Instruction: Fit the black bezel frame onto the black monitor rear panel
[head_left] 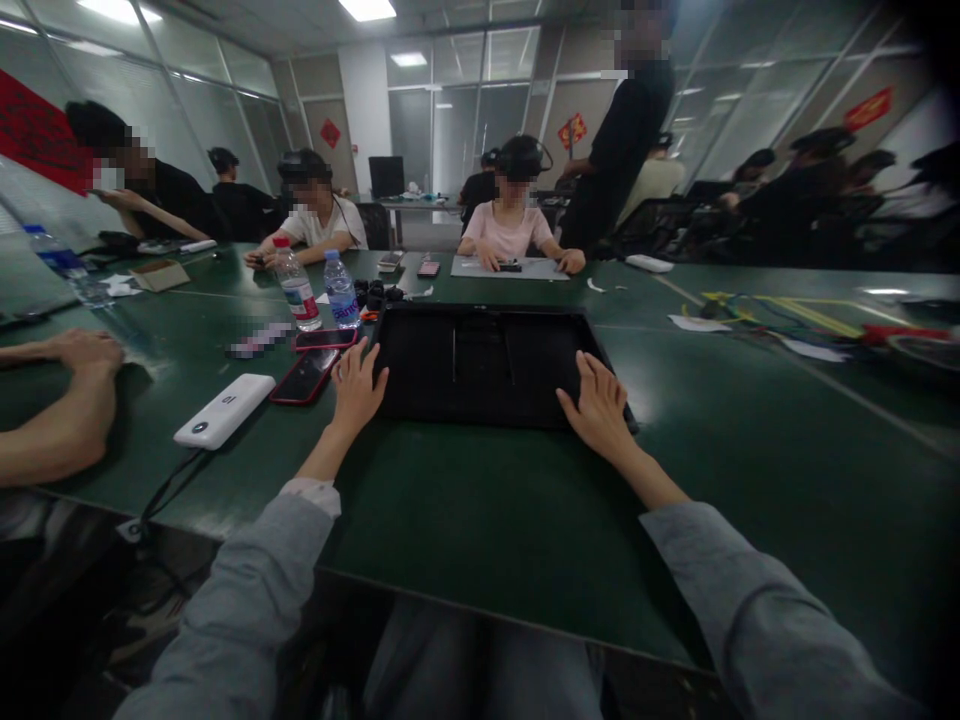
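Black panel [420, 365], left hand [358, 388] and right hand [600, 408] spread open at its ends; sloppy leftward shove could bump that phone [306, 376].

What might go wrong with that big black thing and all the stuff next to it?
If the black rectangular tray-like panel slides left, it might tip the upright clear plastic bottle with the blue cap. The left hand is close beside the nearer flat, dark-screened phone with red edges, so it could bump it. Someone might snag the black cord and tug the white rounded power bank.
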